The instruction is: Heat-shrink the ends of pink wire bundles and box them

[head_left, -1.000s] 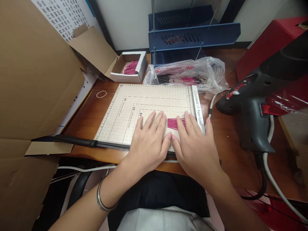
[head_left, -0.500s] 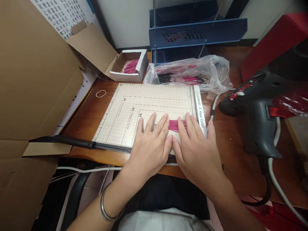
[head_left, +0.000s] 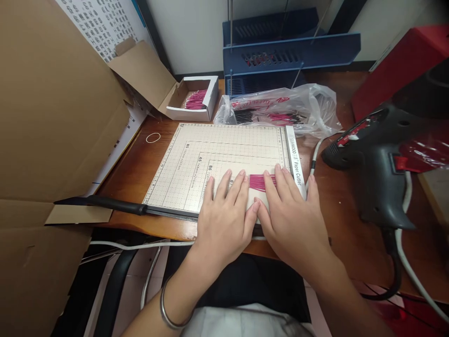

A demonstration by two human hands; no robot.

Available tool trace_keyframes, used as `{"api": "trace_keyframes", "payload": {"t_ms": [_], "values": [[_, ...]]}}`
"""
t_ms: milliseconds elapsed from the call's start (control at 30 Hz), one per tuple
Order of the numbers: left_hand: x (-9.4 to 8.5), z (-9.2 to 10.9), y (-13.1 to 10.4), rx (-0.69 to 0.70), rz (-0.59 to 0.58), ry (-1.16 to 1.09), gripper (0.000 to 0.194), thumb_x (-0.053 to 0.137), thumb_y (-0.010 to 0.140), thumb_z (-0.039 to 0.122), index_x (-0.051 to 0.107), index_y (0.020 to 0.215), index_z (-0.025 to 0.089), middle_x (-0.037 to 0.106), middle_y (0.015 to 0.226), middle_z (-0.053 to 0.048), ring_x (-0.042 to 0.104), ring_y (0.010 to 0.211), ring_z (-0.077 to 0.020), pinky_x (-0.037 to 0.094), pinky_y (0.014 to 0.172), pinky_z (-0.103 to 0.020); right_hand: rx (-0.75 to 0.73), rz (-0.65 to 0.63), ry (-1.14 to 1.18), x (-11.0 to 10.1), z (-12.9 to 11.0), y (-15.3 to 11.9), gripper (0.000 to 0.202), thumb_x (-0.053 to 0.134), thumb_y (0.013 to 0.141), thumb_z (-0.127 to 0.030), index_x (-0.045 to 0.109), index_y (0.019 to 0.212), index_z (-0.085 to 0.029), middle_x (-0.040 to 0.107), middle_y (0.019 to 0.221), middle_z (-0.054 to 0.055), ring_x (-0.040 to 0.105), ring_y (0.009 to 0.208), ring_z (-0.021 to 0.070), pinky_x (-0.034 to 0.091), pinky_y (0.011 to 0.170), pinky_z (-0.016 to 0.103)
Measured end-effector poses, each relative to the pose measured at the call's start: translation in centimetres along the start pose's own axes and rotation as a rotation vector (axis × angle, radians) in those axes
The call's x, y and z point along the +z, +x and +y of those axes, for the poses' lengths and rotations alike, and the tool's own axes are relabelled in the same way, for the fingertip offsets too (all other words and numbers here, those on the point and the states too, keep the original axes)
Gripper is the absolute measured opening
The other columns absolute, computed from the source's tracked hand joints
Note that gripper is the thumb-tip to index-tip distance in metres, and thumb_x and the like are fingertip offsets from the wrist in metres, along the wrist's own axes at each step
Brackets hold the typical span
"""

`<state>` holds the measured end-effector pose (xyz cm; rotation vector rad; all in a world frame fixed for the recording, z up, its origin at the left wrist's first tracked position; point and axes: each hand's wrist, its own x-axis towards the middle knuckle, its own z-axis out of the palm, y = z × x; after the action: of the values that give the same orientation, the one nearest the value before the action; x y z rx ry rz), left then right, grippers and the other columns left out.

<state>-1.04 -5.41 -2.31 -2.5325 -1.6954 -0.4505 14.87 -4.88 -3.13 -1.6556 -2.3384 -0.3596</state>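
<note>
A flat row of pink wires [head_left: 257,182] lies across the lower right part of the paper cutter's gridded board [head_left: 175,173]. My left hand [head_left: 224,217] rests palm down at the left end of the wires, its fingers spread. Over their right part lies my right hand [head_left: 293,213], also flat with fingers apart, close to the cutter's white right edge. The two thumbs meet just below the wires. Both ends of the wires are partly hidden under the fingers. The cutter's black handle [head_left: 117,204] points left along the near side.
Behind the board are a white box [head_left: 211,98] of pink wires and a clear plastic bag [head_left: 315,110] with wires. A blue rack [head_left: 326,49] stands farther back. At right is a black heat gun [head_left: 375,168] with its cable; large cardboard [head_left: 59,107] fills the left.
The whole view has shifted slightly, so the scene sits a little farther right. Both hands keep nearly the same place on the wires and board.
</note>
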Motion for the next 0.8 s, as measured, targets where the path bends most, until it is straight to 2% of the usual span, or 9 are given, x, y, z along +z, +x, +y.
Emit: {"api": "trace_keyframes", "payload": {"t_ms": [233, 367, 467, 600, 800], "values": [[-0.47, -0.26, 0.22, 0.044, -0.044, 0.001, 0.054, 0.028, 0.112, 0.035, 0.051, 0.152, 0.008, 0.045, 0.164, -0.007, 0.042, 0.150, -0.0385, 0.036, 0.120, -0.064, 0.009, -0.025, 0.017, -0.19, -0.05, 0.27, 0.059, 0.027, 0.108, -0.036, 0.053, 0.150, -0.003, 0.042, 0.158, 0.023, 0.047, 0.148, 0.0341, 0.032, 0.120, 0.067], [-0.32, -0.66, -0.03, 0.066, -0.059, -0.017, 0.064, 0.023, 0.112, 0.050, 0.049, 0.154, 0.009, 0.043, 0.165, -0.007, 0.040, 0.152, -0.0385, 0.035, 0.121, -0.062, 0.004, -0.010, 0.002, 0.00, -0.06, 0.26, 0.058, 0.028, 0.108, -0.035, 0.053, 0.150, -0.003, 0.042, 0.158, 0.023, 0.047, 0.148, 0.0341, 0.032, 0.120, 0.066], [0.09, -0.78, -0.41, 0.065, 0.010, -0.048, 0.074, 0.022, 0.110, 0.058, 0.048, 0.153, 0.003, 0.044, 0.164, -0.012, 0.040, 0.152, -0.0373, 0.035, 0.123, -0.057, -0.003, 0.013, -0.002, 0.17, -0.04, 0.09, 0.057, 0.031, 0.108, -0.035, 0.053, 0.149, -0.003, 0.043, 0.157, 0.023, 0.046, 0.148, 0.0342, 0.032, 0.121, 0.066], [0.37, -0.78, -0.75, 0.080, 0.072, -0.088, 0.070, 0.023, 0.111, 0.054, 0.052, 0.150, 0.003, 0.051, 0.160, -0.011, 0.044, 0.149, -0.0347, 0.035, 0.124, -0.053, -0.012, 0.031, 0.012, 0.29, 0.04, -0.05, 0.057, 0.032, 0.108, -0.036, 0.052, 0.149, -0.002, 0.043, 0.157, 0.024, 0.046, 0.147, 0.0351, 0.031, 0.120, 0.067], [0.06, -0.88, -0.55, 0.111, 0.064, -0.062, 0.062, 0.030, 0.112, 0.051, 0.057, 0.147, 0.007, 0.055, 0.157, -0.008, 0.047, 0.147, -0.0369, 0.040, 0.120, -0.054, -0.009, 0.023, 0.024, 0.29, 0.03, 0.05, 0.057, 0.034, 0.107, -0.035, 0.052, 0.149, -0.001, 0.043, 0.157, 0.025, 0.047, 0.147, 0.0358, 0.031, 0.120, 0.067]]}}
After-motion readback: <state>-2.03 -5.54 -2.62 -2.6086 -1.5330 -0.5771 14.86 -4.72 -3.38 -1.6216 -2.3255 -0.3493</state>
